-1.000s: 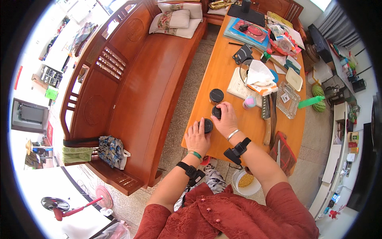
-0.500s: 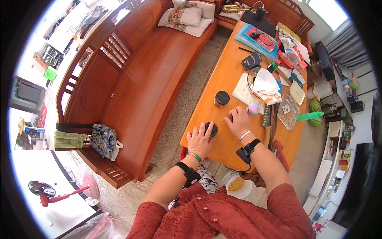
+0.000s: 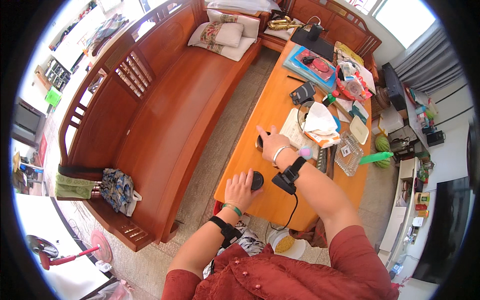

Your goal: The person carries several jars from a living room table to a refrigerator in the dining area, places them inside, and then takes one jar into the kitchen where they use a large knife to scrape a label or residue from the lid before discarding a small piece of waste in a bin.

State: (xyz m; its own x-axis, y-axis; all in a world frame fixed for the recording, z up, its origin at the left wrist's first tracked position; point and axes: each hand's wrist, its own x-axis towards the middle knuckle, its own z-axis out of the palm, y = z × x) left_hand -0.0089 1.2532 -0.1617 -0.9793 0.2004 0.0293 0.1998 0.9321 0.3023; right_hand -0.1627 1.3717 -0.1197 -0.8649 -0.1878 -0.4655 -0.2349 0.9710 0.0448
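- Since half a second ago, the right hand has moved leftward and away from the wearer to the far black-lidded jar; the left hand has stayed at the near black-lidded jar.
- From my feed, the far jar lies under the right hand's fingertips, partly covered; the index finger stretches past it, the others half bent. I can't tell whether they grip it or hold something small (the palm faces away from me).
- The left hand is half curled round the near jar, fingers along its left side and thumb toward the body, its lid showing just right of them.
- Both jars are on the wooden table, apart from each other, with a pink-and-lilac container right of the right hand.
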